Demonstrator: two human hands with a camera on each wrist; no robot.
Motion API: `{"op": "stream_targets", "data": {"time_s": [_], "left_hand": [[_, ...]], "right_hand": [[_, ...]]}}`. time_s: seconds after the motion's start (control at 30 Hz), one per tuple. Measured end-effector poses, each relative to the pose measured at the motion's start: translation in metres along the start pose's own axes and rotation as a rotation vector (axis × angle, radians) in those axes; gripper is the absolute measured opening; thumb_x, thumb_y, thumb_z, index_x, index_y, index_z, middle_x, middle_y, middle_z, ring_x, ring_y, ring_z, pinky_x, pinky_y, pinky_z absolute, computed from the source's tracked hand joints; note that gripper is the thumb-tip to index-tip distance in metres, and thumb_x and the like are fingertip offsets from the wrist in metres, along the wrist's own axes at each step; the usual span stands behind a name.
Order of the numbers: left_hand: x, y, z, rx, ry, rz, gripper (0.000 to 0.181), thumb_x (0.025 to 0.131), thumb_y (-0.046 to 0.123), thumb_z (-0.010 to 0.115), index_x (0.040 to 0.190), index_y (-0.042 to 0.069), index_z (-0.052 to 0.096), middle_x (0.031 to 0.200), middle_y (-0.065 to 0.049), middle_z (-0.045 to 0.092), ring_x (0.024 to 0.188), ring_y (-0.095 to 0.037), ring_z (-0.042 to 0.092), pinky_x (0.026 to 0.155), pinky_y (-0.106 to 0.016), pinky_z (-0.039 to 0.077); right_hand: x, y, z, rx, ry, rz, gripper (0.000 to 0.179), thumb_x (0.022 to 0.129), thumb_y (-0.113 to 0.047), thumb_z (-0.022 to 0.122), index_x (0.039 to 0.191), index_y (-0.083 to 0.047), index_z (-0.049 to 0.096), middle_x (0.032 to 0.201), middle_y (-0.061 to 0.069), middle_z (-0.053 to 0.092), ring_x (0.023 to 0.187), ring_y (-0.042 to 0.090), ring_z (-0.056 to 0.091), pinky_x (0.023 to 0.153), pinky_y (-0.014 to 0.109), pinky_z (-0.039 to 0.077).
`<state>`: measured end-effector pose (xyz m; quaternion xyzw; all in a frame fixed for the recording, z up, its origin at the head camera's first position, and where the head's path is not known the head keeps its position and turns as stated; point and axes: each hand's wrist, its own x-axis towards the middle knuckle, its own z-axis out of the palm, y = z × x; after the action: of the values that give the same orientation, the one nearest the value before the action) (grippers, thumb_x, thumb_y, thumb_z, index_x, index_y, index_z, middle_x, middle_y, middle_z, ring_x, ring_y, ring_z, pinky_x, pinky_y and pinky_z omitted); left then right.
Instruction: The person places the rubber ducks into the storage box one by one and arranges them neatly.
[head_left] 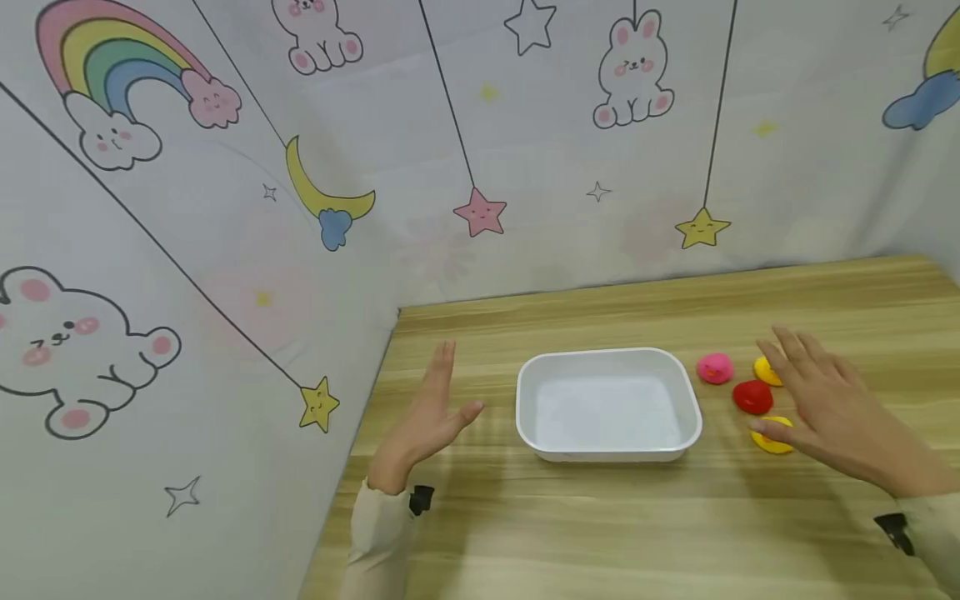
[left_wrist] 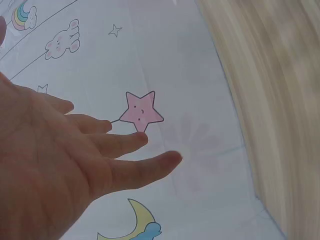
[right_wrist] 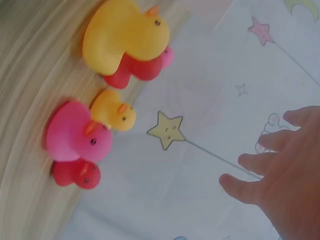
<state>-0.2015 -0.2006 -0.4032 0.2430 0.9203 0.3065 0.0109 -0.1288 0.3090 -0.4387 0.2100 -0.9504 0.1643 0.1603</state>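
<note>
My left hand (head_left: 422, 421) hovers over the table left of a white rectangular tub (head_left: 607, 454), fingers straight and thumb spread, holding nothing. In the left wrist view its palm and extended fingers show against the wall. My right hand (head_left: 836, 412) is held over the rubber ducks right of the tub, fingers stretched out and nothing in its grasp. Beside it show a pink duck (head_left: 715, 368), a red duck (head_left: 752, 397) and a yellow duck (head_left: 772, 437). The right wrist view shows a larger yellow duck (right_wrist: 107, 40), a small yellow duck (right_wrist: 114, 109), a pink duck (right_wrist: 70, 130) and a small red duck (right_wrist: 76, 174).
The wood-grain table (head_left: 600, 533) meets a white wall cloth (head_left: 555, 242) at its back and left. Rainbows, bears, moons and stars are printed on the cloth. The tub stands between both hands, its inside showing only white bottom and walls.
</note>
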Motion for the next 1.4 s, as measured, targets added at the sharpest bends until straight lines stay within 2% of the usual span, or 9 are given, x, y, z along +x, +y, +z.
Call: {"op": "stream_targets", "data": {"time_s": [0.2, 0.37, 0.5, 0.7, 0.83, 0.97, 1.07, 1.17, 1.4], "left_hand": [[0.01, -0.004, 0.018, -0.081, -0.059, -0.006, 0.095, 0.103, 0.049, 0.052, 0.16, 0.001, -0.007, 0.166, -0.024, 0.0, 0.151, -0.039, 0.005, 0.123, -0.058, 0.015], [0.014, -0.005, 0.043, -0.094, -0.048, -0.041, 0.089, 0.105, 0.039, 0.053, 0.159, -0.004, -0.004, 0.157, -0.038, 0.017, 0.143, -0.049, 0.028, 0.116, -0.062, 0.031], [0.016, -0.003, 0.06, -0.174, -0.057, -0.04, 0.083, 0.106, 0.032, 0.054, 0.158, -0.006, 0.002, 0.136, -0.036, 0.044, 0.092, -0.039, 0.065, 0.082, -0.049, 0.06], [0.021, 0.0, 0.076, -0.325, -0.115, -0.106, 0.081, 0.105, 0.022, 0.056, 0.159, -0.005, 0.002, 0.116, -0.025, 0.05, 0.055, -0.023, 0.06, 0.049, -0.03, 0.056], [0.027, 0.0, 0.083, -0.412, -0.11, -0.141, 0.078, 0.103, 0.012, 0.057, 0.158, -0.006, 0.005, 0.116, -0.027, 0.047, 0.059, -0.023, 0.062, 0.05, -0.035, 0.06], [0.031, -0.001, 0.088, -0.487, -0.106, -0.16, 0.076, 0.102, 0.007, 0.057, 0.158, -0.006, 0.006, 0.119, -0.03, 0.046, 0.063, -0.027, 0.066, 0.052, -0.039, 0.063], [0.034, -0.001, 0.088, -0.528, -0.097, -0.172, 0.075, 0.102, 0.005, 0.056, 0.157, -0.007, 0.007, 0.122, -0.034, 0.046, 0.062, -0.026, 0.067, 0.053, -0.04, 0.063], [0.038, 0.003, 0.085, -0.595, -0.081, -0.202, 0.073, 0.101, 0.002, 0.056, 0.156, -0.008, 0.01, 0.123, -0.034, 0.045, 0.062, -0.025, 0.066, 0.054, -0.041, 0.064], [0.039, 0.012, 0.086, -0.695, -0.092, -0.281, 0.07, 0.097, -0.003, 0.055, 0.154, -0.01, 0.016, 0.121, -0.031, 0.042, 0.08, -0.034, 0.065, 0.056, -0.037, 0.064]], "right_hand": [[-0.009, 0.02, 0.0, 0.049, -0.021, 0.098, 0.1, 0.093, -0.038, 0.072, 0.162, -0.005, 0.006, 0.167, 0.021, 0.003, 0.151, 0.043, 0.006, 0.123, 0.061, -0.003], [-0.013, 0.038, -0.001, 0.107, 0.0, 0.155, 0.102, 0.091, -0.029, 0.076, 0.162, -0.003, 0.008, 0.157, 0.036, 0.023, 0.131, 0.06, 0.036, 0.112, 0.073, 0.024], [-0.014, 0.051, -0.006, 0.107, 0.026, 0.143, 0.112, 0.087, -0.022, 0.081, 0.16, -0.002, 0.0, 0.143, 0.043, 0.038, 0.102, 0.057, 0.059, 0.082, 0.068, 0.053], [-0.013, 0.072, -0.013, 0.148, 0.098, 0.147, 0.118, 0.083, -0.008, 0.084, 0.157, -0.001, -0.007, 0.131, 0.041, 0.046, 0.094, 0.055, 0.064, 0.07, 0.066, 0.055], [-0.015, 0.087, -0.016, 0.217, 0.156, 0.219, 0.11, 0.082, 0.008, 0.077, 0.158, 0.002, -0.003, 0.131, 0.037, 0.048, 0.1, 0.053, 0.06, 0.085, 0.023, 0.059], [-0.019, 0.104, -0.017, 0.385, 0.147, 0.3, 0.109, 0.081, 0.016, 0.072, 0.159, 0.001, -0.004, 0.135, 0.04, 0.041, 0.105, 0.008, 0.059, 0.083, -0.007, 0.035], [-0.016, 0.114, -0.018, 0.485, 0.085, 0.403, 0.11, 0.084, 0.012, 0.071, 0.159, -0.001, -0.009, 0.139, 0.042, 0.036, 0.114, 0.013, 0.057, 0.079, -0.005, 0.039], [-0.011, 0.122, -0.02, 0.496, 0.014, 0.479, 0.111, 0.084, 0.008, 0.073, 0.158, 0.001, -0.01, 0.141, 0.042, 0.036, 0.12, 0.05, 0.051, 0.077, -0.001, 0.044], [-0.011, 0.142, -0.012, 0.396, -0.139, 0.488, 0.095, 0.08, 0.0, 0.08, 0.152, 0.013, 0.019, 0.137, 0.039, 0.048, 0.123, 0.059, 0.047, 0.099, 0.062, 0.048]]}}
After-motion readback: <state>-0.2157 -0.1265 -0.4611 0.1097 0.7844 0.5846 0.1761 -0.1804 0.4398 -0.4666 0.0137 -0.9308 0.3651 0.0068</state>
